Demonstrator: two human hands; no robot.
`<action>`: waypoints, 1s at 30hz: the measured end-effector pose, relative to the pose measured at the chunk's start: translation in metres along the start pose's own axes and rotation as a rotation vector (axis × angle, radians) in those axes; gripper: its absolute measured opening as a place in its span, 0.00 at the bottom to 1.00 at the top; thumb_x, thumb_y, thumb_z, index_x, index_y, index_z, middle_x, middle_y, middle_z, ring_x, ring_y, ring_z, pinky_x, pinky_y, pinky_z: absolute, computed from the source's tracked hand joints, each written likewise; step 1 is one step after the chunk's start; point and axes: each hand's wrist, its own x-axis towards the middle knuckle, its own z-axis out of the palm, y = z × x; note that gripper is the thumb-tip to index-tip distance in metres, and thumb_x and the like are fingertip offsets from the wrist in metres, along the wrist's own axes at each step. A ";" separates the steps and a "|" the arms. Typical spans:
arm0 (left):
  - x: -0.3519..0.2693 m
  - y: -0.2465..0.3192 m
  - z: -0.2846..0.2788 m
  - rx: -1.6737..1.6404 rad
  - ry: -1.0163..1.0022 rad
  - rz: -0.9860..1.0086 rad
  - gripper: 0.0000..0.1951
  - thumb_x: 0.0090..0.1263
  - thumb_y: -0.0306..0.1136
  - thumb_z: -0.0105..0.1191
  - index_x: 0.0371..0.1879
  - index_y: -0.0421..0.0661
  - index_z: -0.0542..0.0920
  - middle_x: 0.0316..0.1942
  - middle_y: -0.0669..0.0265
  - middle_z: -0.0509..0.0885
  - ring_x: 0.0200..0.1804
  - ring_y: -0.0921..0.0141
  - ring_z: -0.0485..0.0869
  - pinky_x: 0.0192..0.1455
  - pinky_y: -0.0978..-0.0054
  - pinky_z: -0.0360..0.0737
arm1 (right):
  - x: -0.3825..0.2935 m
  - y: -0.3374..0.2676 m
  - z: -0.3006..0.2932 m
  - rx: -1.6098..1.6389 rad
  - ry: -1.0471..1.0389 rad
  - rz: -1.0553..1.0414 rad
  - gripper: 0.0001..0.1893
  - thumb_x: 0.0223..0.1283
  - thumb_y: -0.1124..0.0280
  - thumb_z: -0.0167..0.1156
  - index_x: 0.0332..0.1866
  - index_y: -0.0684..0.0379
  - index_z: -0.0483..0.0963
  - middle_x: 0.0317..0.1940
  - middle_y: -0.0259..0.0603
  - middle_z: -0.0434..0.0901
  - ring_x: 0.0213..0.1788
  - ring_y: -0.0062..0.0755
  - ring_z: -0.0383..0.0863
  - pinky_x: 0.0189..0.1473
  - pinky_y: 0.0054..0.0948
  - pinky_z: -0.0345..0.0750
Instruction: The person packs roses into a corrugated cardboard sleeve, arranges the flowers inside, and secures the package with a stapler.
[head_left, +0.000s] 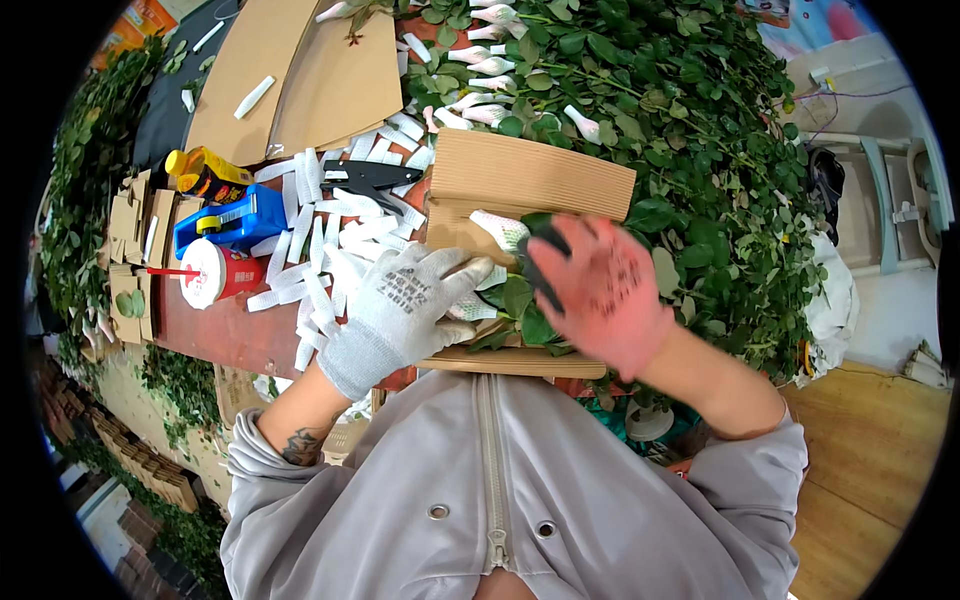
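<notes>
My left hand, in a pale knitted glove bearing writing, reaches over a sheet of corrugated cardboard. Its thumb and fingers are apart beside a flower bud in a white net sleeve, and the fingertips partly cover a second sleeve. Farther up the cardboard lies another net-sleeved bud, white with pink and green tints. Blurred, my right hand wears a pink glove with dark fingertips. It is over green leaves just right of the buds; whether its fingers hold a stem is hidden.
Loose white net sleeves surround a black stapler on the left. Beyond them stand a blue tape dispenser, a yellow-capped bottle and a red cup with a straw. Leafy stems with sleeved buds heap up at right.
</notes>
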 end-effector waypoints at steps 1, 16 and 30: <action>0.000 -0.002 0.002 -0.001 -0.012 -0.023 0.32 0.53 0.42 0.65 0.60 0.52 0.74 0.54 0.60 0.77 0.53 0.58 0.76 0.58 0.60 0.71 | -0.007 -0.010 -0.009 0.080 0.025 -0.052 0.10 0.52 0.61 0.54 0.39 0.51 0.70 0.37 0.37 0.71 0.44 0.37 0.74 0.43 0.33 0.71; -0.030 -0.043 0.020 -0.283 0.092 -0.280 0.23 0.56 0.36 0.63 0.53 0.50 0.79 0.35 0.61 0.83 0.37 0.62 0.81 0.43 0.66 0.77 | -0.028 -0.013 0.038 0.011 -0.250 -0.310 0.14 0.58 0.69 0.49 0.49 0.54 0.74 0.32 0.35 0.77 0.37 0.31 0.78 0.37 0.31 0.71; -0.025 0.031 0.021 -0.040 0.150 0.136 0.17 0.49 0.37 0.64 0.40 0.52 0.83 0.45 0.73 0.81 0.41 0.69 0.78 0.41 0.69 0.75 | -0.037 0.004 0.035 0.236 -0.502 -0.275 0.16 0.57 0.63 0.53 0.52 0.50 0.73 0.46 0.38 0.78 0.43 0.35 0.79 0.42 0.34 0.73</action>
